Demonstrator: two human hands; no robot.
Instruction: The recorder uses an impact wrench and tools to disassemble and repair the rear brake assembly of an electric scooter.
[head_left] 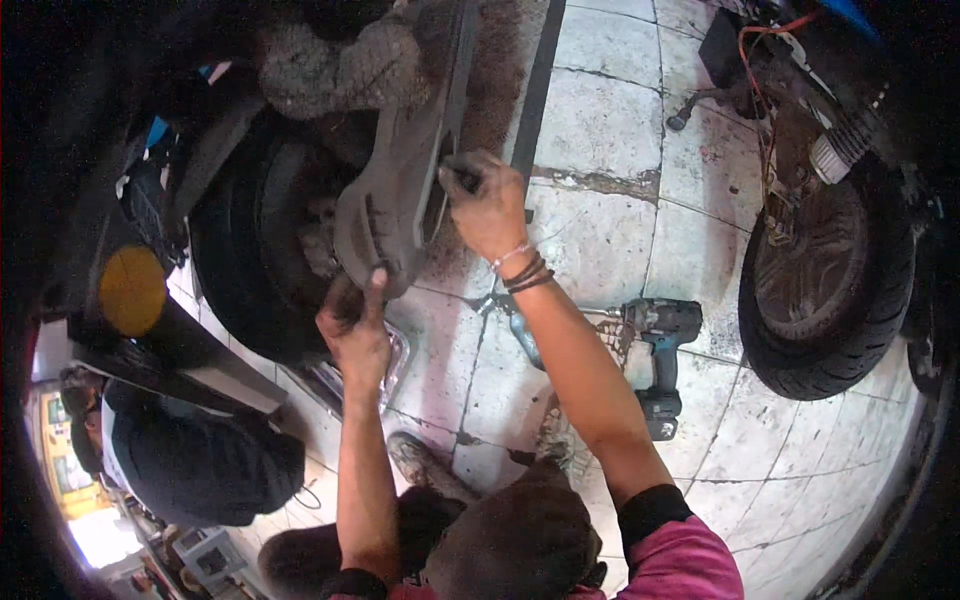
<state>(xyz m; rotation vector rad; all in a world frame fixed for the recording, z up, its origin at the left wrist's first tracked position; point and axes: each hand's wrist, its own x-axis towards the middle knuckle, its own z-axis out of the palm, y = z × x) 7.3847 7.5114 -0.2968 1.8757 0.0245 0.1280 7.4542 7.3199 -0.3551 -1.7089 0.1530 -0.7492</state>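
A dusty grey scooter engine side cover point(395, 190) stands in front of me, beside the scooter's dark rear wheel point(225, 260). My left hand point(357, 335) is closed round the cover's lower rounded end, its thumb pressed on the outer face. At the cover's right edge, my right hand point(487, 205) is closed with curled, blackened fingers. Whatever it may pinch there is too dark to make out. Dark bands circle my right wrist.
A teal and black cordless power tool point(665, 340) lies on the tiled floor right of my right forearm. Below the cover is a shiny metal tray point(398, 360). Another motorbike's wheel point(830, 300) stands at the right. A person in dark clothing point(190, 450) seems to be at lower left.
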